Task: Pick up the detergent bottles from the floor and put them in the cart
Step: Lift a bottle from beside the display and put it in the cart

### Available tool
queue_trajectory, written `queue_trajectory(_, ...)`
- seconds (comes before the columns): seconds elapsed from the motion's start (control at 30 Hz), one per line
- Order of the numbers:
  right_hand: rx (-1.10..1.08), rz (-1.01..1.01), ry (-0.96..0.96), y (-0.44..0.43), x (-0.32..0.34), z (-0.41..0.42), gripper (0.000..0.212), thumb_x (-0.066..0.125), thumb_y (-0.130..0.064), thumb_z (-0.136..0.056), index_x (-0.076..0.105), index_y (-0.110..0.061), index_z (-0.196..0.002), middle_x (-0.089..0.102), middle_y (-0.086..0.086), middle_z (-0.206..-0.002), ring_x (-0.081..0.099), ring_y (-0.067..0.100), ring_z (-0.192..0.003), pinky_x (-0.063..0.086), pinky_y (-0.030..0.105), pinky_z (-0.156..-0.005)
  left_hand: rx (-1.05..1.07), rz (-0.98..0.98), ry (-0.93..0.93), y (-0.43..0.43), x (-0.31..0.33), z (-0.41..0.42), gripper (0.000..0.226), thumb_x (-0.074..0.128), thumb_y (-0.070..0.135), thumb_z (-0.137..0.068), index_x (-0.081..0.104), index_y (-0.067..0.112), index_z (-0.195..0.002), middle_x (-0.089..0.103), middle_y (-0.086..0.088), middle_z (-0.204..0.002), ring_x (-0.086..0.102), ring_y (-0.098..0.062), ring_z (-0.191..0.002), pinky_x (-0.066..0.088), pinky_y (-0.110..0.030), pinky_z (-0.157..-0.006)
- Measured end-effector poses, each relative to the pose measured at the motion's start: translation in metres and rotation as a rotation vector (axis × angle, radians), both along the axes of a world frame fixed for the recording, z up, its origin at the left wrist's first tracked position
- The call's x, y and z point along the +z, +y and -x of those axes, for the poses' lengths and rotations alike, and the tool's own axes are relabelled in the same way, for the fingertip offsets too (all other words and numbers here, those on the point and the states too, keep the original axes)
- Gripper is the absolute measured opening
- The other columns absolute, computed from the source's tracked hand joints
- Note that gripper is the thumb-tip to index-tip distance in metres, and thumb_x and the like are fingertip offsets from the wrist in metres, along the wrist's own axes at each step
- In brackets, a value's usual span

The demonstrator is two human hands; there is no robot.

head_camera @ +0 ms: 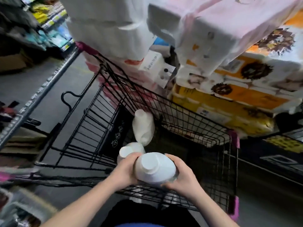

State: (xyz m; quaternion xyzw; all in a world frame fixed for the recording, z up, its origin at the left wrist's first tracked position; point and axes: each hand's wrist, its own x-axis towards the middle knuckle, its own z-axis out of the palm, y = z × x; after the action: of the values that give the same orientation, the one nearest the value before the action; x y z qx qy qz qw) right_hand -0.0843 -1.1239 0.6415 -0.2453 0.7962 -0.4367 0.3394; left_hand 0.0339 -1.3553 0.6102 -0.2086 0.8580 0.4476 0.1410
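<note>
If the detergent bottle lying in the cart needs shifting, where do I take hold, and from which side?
Probably the shoulder just below its cap, from above. The lying bottle tapers toward that far end, and wire walls of the cart block side approaches. First free a hand: left hand and right hand grip the held bottle.

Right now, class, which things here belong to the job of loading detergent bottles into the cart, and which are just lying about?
Job: held bottle, left hand, right hand, cart, far bottle and near bottle inside it.

Lying about: yellow packs, white packs, shelf edge.
</note>
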Motion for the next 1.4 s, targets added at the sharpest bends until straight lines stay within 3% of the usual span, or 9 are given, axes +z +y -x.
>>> queue_trajectory(0.13,0.069,-0.061,-0.005,-0.002,-0.039,-0.002,0.120,0.095,-0.039,-0.063,0.026,-0.028,-0.161,0.044,-0.023,-0.142,0.031,-0.028,-0.132,0.023,-0.001,-0.109,-0.107,0.152,-0.033,0.002,-0.026,0.007,0.071,0.090,0.024,-0.068,0.055,0.024,-0.130,0.056,0.012,-0.123,0.046,0.000,-0.106,0.034,-0.015,-0.089)
queue_trajectory(0.3,0.037,-0.132,-0.016,0.000,-0.075,-0.011,0.112,0.093,-0.028,-0.067,0.032,-0.024,-0.160,0.046,-0.008,-0.146,0.027,-0.031,-0.130,0.022,-0.003,-0.107,-0.196,0.147,-0.137,0.007,-0.061,0.017,0.044,0.077,0.037,-0.057,0.053,0.047,-0.093,0.062,0.026,-0.097,0.064,0.000,-0.094,0.045,-0.020,-0.075)
queue_trajectory(0.47,0.035,-0.204,-0.029,0.001,-0.098,-0.015,0.108,0.079,-0.043,-0.059,0.039,-0.021,-0.158,0.043,-0.009,-0.150,0.035,-0.011,-0.134,0.036,0.015,-0.114,-0.241,0.196,-0.161,0.013,-0.082,0.023,0.051,0.075,0.040,-0.066,0.055,0.037,-0.113,0.062,0.016,-0.115,0.063,-0.008,-0.108,0.054,-0.030,-0.089)
queue_trajectory(0.67,0.066,-0.261,0.001,0.003,-0.123,-0.016,0.096,0.081,-0.034,-0.063,0.042,-0.027,-0.151,0.042,-0.010,-0.149,0.052,0.016,-0.135,0.049,0.038,-0.107,-0.281,0.223,-0.220,0.020,-0.104,0.026,0.069,0.081,0.022,-0.074,0.049,0.021,-0.135,0.056,-0.002,-0.134,0.057,-0.022,-0.121,0.046,-0.033,-0.103)
queue_trajectory(0.87,0.062,-0.260,0.027,0.007,-0.136,-0.015,0.091,0.085,-0.032,-0.068,0.043,-0.031,-0.149,0.043,-0.012,-0.147,0.054,0.013,-0.132,0.051,0.032,-0.101,-0.268,0.209,-0.229,0.024,-0.115,0.026,0.073,0.085,0.025,-0.068,0.052,0.016,-0.132,0.059,-0.006,-0.130,0.060,-0.026,-0.118,0.047,-0.036,-0.101)
queue_trajectory(1.0,0.107,-0.265,-0.016,0.008,-0.135,-0.011,0.105,0.092,-0.037,-0.065,0.038,-0.027,-0.155,0.040,-0.010,-0.151,0.046,0.008,-0.136,0.040,0.020,-0.103,-0.285,0.200,-0.269,0.021,-0.114,0.024,0.096,0.090,0.022,-0.067,0.042,0.013,-0.149,0.051,-0.009,-0.148,0.050,-0.027,-0.137,0.037,-0.036,-0.117)
queue_trajectory(1.2,0.168,-0.217,-0.013,0.015,-0.120,-0.002,0.110,0.091,-0.052,-0.067,0.036,-0.024,-0.158,0.039,-0.007,-0.158,0.039,0.012,-0.146,0.033,0.038,-0.123,-0.327,0.131,-0.318,0.008,-0.095,0.029,0.106,0.087,0.015,-0.073,0.027,0.022,-0.160,0.034,-0.002,-0.163,0.035,-0.023,-0.150,0.027,-0.034,-0.125)
queue_trajectory(1.3,0.174,-0.144,-0.005,0.017,-0.094,0.011,0.103,0.085,-0.056,-0.076,0.034,-0.026,-0.159,0.037,-0.013,-0.158,0.037,0.007,-0.147,0.030,0.030,-0.124,-0.296,0.119,-0.299,-0.007,-0.067,0.036,0.103,0.082,0.012,-0.074,0.027,0.023,-0.160,0.034,-0.002,-0.163,0.031,-0.021,-0.151,0.022,-0.031,-0.125)
queue_trajectory(1.4,0.101,-0.045,0.004,0.012,-0.054,0.030,0.091,0.084,-0.050,-0.082,0.038,-0.027,-0.157,0.039,-0.019,-0.151,0.041,-0.004,-0.140,0.032,0.020,-0.121,-0.221,0.066,-0.197,-0.023,-0.028,0.047,0.105,0.090,0.031,-0.072,0.030,0.031,-0.158,0.037,0.005,-0.160,0.033,-0.014,-0.148,0.026,-0.039,-0.127)
